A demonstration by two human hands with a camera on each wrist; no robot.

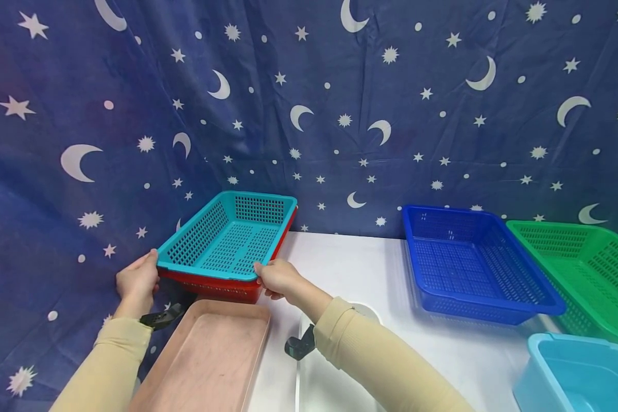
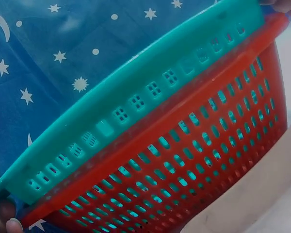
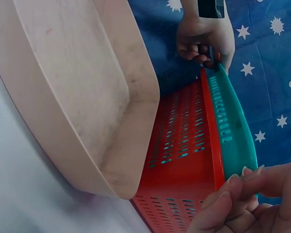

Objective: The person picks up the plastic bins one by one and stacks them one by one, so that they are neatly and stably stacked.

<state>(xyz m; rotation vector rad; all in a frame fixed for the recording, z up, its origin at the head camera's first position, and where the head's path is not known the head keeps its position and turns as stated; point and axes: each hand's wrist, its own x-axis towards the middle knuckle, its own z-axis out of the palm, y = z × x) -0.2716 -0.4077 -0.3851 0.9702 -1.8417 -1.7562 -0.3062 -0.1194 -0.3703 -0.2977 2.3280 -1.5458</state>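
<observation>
A teal plastic basket [image 1: 232,246] sits nested in a red basket [image 1: 221,289] at the back left of the table. At its near left corner my left hand [image 1: 139,281] grips the teal rim, thumb on top and fingers curled below. My right hand [image 1: 280,277] pinches the near right corner, its thumb over the teal rim and fingertips beside the red edge. In the left wrist view, the red basket's slotted wall [image 2: 184,160] shows under the teal rim [image 2: 111,102]. The right wrist view shows both hands at opposite ends of this side.
A beige tray [image 1: 206,355] lies right in front of the baskets, beside a white container [image 1: 335,377] under my right forearm. To the right stand a dark blue basket [image 1: 458,257], a green basket [image 1: 582,274] and a light blue tub [image 1: 587,366]. A starry curtain [image 1: 329,114] hangs behind.
</observation>
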